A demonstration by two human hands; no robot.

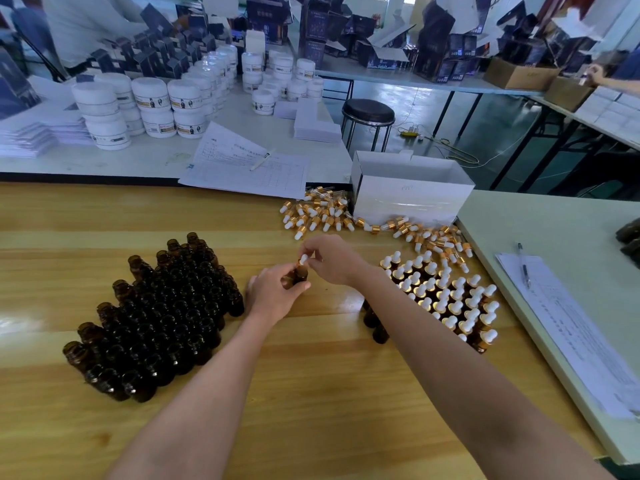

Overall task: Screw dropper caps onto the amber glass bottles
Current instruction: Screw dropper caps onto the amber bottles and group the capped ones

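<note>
My left hand grips an amber glass bottle above the middle of the wooden table. My right hand pinches a dropper cap with a white bulb that sits on the bottle's neck. A block of several open amber bottles stands to the left. To the right stand several capped bottles. Loose dropper caps with gold collars lie in a heap behind my hands.
A white open box stands behind the caps. Papers with a pen lie at the back, and more papers with a pen lie on the pale table at right. White jars crowd the far table. A stool stands beyond.
</note>
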